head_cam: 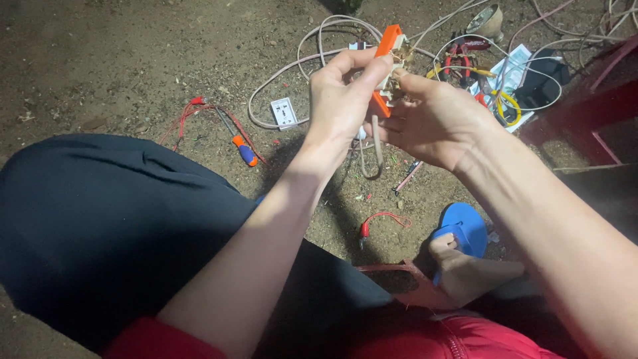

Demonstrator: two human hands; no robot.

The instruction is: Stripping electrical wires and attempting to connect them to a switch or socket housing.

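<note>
An orange socket strip [384, 66] is held upright between both hands, long axis tilted slightly right at the top. The left hand [342, 100] is clenched on its left edge; the right hand [432, 123] pinches wiring at its right side. A cable [376, 149] hangs below.

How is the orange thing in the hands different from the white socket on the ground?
The orange socket piece is long, narrow, and held up by the left hand and right hand; the white socket plate is small, squarish and lies flat on the dirt, untouched. A cable hangs from the orange one. Both sit near the pale cables.
</note>
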